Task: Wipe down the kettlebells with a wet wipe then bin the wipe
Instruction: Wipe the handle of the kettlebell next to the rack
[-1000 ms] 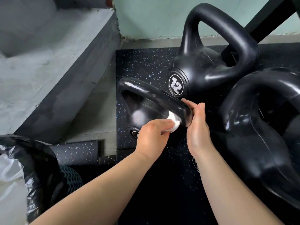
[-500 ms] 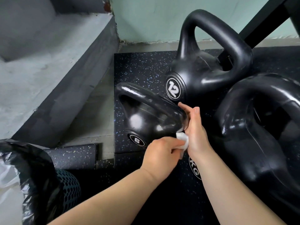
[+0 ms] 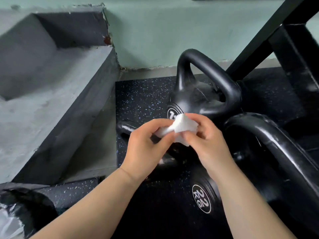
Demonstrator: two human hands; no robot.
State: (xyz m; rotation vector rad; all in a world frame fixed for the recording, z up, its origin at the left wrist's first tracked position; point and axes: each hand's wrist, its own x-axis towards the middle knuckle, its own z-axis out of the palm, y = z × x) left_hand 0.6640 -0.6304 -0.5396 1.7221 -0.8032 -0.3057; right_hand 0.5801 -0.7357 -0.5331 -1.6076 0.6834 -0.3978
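The left hand (image 3: 146, 149) and the right hand (image 3: 207, 144) meet in front of the kettlebells, each with fingers curled, pinching the crumpled white wet wipe (image 3: 183, 126) between thumb and fingertips. The wipe seems to be held apart from every kettlebell, though the angle makes that hard to confirm. Under the hands sits a small glossy black kettlebell (image 3: 126, 126), mostly hidden. Behind it stands a mid-sized black kettlebell (image 3: 207, 100), its round label partly covered by the wipe. To the right lies a large black kettlebell marked 22 KG (image 3: 276, 152). All three rest on a black speckled rubber mat (image 3: 141, 97). A black plastic bin bag (image 3: 17, 213) fills the lower left corner, below a grey concrete step (image 3: 43, 100).
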